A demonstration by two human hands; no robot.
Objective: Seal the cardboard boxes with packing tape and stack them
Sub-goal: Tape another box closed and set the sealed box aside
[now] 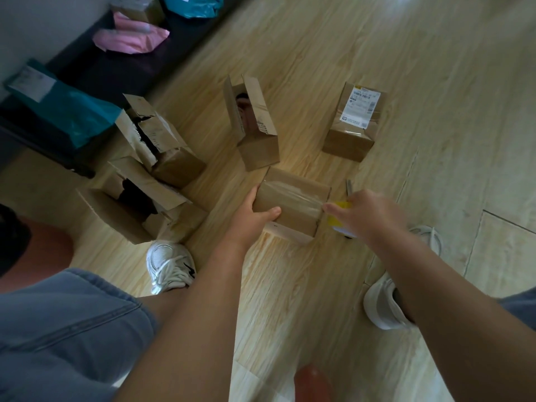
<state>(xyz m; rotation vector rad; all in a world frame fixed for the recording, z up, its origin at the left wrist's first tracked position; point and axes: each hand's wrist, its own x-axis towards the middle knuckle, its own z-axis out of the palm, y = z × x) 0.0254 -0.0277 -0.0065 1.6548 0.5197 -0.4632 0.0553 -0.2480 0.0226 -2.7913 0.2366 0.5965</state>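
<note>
Cardboard box [290, 198]: small, brown, flaps closed, on the wood floor [377, 53] between the person's feet. Its near edge seems to rest on something white, which cannot be identified. A strip of clear packing tape [293, 190] runs across the top, from the left edge to the right.

Left hand [255, 211]: grips the box's near left corner, thumb over the top face, steadying it.

Right hand [368, 213]: curled round a yellow tape roll [340, 211] at the box's right edge, with one finger stretched toward the corner where the tape turns down.

Step in hand, as judged: laying the sealing strip on this box, with the run across the top nearly complete. The next move calls for carrying the tape down the right side, pressing it flat and cutting it. A grey tool [349, 187], possibly scissors, lies just beyond the right hand.

Other stock:
- Sealed box [352, 132], upright, well apart to the far right.
- Open box [255, 126], flaps up, just behind the one in hand.
- Two torn open boxes [150, 175] to the left, unsealed.
- Nothing is stacked yet.

Writing:
- The sealed box carries a white shipping label [359, 107] with barcodes, too small to read.
- A teal mailer bag [66, 111] also bears a white label, illegible.
</note>
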